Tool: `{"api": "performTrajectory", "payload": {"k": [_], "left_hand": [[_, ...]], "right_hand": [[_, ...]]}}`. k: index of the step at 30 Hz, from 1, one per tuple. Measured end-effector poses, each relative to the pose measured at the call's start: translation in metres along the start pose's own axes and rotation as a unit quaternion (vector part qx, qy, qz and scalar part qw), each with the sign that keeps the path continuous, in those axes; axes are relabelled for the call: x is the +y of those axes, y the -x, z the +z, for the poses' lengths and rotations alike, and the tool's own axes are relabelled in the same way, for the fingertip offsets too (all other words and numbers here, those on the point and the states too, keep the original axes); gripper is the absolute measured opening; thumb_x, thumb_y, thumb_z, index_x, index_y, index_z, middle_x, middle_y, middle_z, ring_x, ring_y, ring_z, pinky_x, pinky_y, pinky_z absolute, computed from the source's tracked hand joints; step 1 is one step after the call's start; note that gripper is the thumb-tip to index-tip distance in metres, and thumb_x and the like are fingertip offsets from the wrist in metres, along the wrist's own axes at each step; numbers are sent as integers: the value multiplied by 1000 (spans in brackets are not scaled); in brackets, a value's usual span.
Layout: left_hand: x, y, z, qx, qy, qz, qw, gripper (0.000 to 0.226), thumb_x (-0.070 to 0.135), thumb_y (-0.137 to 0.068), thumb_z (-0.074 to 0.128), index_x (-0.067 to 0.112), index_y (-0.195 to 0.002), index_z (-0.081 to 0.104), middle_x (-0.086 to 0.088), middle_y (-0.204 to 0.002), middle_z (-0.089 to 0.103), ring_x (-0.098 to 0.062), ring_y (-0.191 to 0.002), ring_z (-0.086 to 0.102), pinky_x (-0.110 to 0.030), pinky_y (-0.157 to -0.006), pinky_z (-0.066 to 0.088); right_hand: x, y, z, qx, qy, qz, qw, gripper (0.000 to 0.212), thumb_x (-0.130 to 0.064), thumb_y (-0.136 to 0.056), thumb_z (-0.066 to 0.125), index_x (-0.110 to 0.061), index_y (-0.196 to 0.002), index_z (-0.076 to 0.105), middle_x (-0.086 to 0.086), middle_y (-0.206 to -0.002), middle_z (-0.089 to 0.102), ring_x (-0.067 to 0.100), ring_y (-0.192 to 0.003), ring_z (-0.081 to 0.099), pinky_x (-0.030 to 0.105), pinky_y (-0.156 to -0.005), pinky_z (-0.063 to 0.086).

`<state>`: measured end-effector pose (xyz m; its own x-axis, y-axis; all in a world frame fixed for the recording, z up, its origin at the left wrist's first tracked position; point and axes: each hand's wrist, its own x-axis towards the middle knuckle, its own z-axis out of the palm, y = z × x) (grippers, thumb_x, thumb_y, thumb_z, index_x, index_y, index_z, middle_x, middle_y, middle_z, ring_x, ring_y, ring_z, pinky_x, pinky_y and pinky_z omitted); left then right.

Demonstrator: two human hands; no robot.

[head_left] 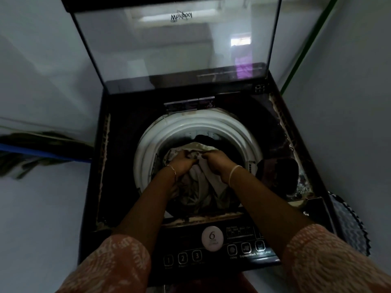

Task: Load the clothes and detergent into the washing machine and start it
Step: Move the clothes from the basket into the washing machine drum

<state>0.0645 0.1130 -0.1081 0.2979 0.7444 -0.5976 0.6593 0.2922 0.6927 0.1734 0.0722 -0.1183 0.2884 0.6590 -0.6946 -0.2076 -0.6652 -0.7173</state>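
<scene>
A black top-loading washing machine [118, 166] stands below me with its glass lid [175, 49] raised upright. Inside the white drum ring [148, 149] lies a pile of pale and patterned clothes [196, 187], with a dark garment [205, 138] further back. My left hand [182, 162] and my right hand [215, 163] both reach into the drum, side by side. Each is closed on the pale patterned cloth at the top of the pile. The control panel [211, 248] with its buttons runs under my forearms. No detergent is in view.
Pale walls close in on both sides. A blue-edged surface with dark fabric [31, 153] sits at the left. A patterned woven basket or mat [349, 225] lies on the floor at the right. A green line [306, 45] runs up the right wall.
</scene>
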Motion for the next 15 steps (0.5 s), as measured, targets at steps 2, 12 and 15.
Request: {"api": "performTrajectory", "payload": {"k": [2,12,15], "left_hand": [[0,7,-4,2,39,-1,999,68,36,-78,72,5,-135,50,-3,-131,52,-26,-123,52,-34,-106,41],[-3,35,-14,-11,115,22,993,51,30,-83,70,5,-125,58,-9,-119,63,-29,-108,62,-42,-95,51],[-5,38,-6,-15,126,24,992,49,32,-67,73,6,-109,69,-21,-110,68,-32,-100,67,-46,-94,52]], "right_hand": [[-3,9,1,-5,-4,-6,1000,31,-3,-91,53,6,-120,61,24,-118,62,37,-110,60,43,-99,49],[-13,62,0,-1,11,-74,997,28,4,-93,50,15,-118,58,27,-114,62,33,-95,64,13,-54,50],[-9,71,-7,25,19,-94,995,29,3,-95,49,15,-119,56,24,-122,59,32,-113,58,16,-62,50]]}}
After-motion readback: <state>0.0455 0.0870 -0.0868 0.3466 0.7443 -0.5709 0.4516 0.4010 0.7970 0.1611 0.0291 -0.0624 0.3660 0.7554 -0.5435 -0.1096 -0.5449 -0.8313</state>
